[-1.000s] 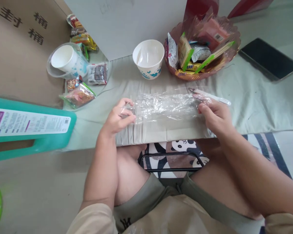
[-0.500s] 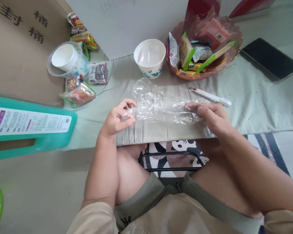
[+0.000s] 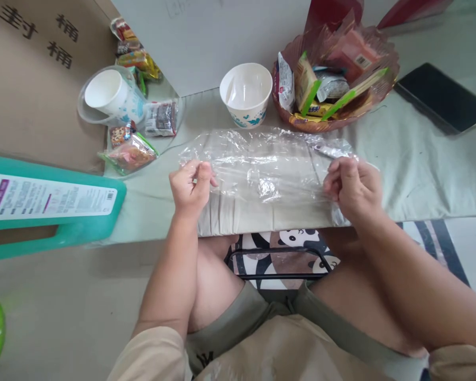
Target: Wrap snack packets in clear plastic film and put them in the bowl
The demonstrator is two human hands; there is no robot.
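A crinkled sheet of clear plastic wrap (image 3: 262,164) lies spread flat on the grey-green cloth surface (image 3: 412,159) right in front of me. My left hand (image 3: 191,185) pinches its near left corner, fingers closed. My right hand (image 3: 353,185) is closed on its near right edge. A white paper bowl (image 3: 246,94) with blue print stands just beyond the sheet. The white pen-like stick is mostly covered by the sheet's right end.
A reddish basket (image 3: 337,119) of wrapped snacks stands at the back right, a dark tablet (image 3: 444,98) further right. At the left lie a tipped stack of paper cups (image 3: 111,98), snack packets (image 3: 129,153) and a teal stool (image 3: 51,206). A cardboard box (image 3: 31,79) stands behind.
The plastic wrap was bunched into a narrow strip; both hands have pulled it open and spread it wide and flat, covering the white stick at the right.
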